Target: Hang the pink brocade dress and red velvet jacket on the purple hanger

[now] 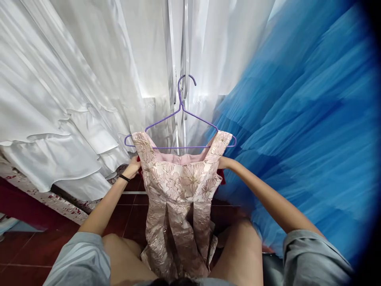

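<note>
A pink and gold floral brocade dress (181, 178) hangs by its wide straps from a purple hanger (199, 115), facing me. The hanger's hook rests on a pale metal bar (186, 59). At the dress's left side, my left hand (133, 166) is closed at the edge of a bit of red cloth (139, 159), its fingertips partly hidden. My right hand (225, 163) reaches behind the other side of the bodice, so its fingers are out of sight. More red cloth shows just below it. The dress's skirt drops between my legs.
White ruffled fabric (89, 131) hangs on the left and behind the hanger. A mass of blue tulle (297, 99) fills the right side, close to my right arm. Below is a dark red tiled floor (32, 250). Floral-patterned fabric (56, 202) lies low at the left.
</note>
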`<state>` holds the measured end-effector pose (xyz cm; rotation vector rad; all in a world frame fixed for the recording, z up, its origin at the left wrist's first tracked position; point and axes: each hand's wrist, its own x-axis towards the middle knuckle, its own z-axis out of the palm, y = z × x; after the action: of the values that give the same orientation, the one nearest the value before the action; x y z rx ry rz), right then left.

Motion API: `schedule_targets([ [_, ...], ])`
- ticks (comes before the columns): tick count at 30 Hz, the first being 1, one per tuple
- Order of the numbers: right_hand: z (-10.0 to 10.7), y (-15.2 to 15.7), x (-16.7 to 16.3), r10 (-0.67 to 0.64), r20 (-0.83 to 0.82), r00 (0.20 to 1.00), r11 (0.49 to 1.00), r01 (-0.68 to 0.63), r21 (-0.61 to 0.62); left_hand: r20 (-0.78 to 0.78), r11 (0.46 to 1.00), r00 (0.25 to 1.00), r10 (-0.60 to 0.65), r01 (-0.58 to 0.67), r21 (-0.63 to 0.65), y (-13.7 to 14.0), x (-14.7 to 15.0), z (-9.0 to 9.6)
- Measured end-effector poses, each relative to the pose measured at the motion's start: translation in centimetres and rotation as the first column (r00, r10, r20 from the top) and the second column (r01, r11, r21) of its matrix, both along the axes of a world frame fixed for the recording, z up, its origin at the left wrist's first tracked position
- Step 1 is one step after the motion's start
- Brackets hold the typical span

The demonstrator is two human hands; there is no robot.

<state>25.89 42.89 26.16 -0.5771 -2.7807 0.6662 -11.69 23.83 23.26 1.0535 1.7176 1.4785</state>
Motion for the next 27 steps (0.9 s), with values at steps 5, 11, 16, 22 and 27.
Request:
schedule_targets([
  [5, 4.3, 5.3, 1.9, -0.271, -0.196, 0.942, 0.914, 0.316, 0.254, -0.420, 0.984, 0.907, -0.042, 0.110, 0.140, 2.2, -3.0, 6.0],
  [11, 8.7, 7.2, 1.1, -0.533, -0.221, 0.817, 0.700, 0.572, 0.427, -0.689, 0.949, 0.681, 0.247, -0.025, 0.315, 3.1, -5.1, 11.4],
  [16, 10.2, 4.4, 1.9, -0.629, -0.195, 0.752, 0.605, 0.632, 0.484, -0.849, 0.964, 0.466, 0.250, -0.033, 0.265, 0.4, -5.1, 14.0],
  [22, 12.1, 1.7, 2.8, -0.638, -0.242, 0.731, 0.581, 0.664, 0.471, -0.857, 0.886, 0.274, 0.435, -0.300, 0.354, -3.8, -2.7, 16.9],
  [27, 15.7, -0.6, 3.6, -0.621, -0.271, 0.736, 0.496, 0.636, 0.591, -0.866, 0.853, 0.215, 0.452, -0.389, 0.349, -7.0, -0.4, 18.8],
])
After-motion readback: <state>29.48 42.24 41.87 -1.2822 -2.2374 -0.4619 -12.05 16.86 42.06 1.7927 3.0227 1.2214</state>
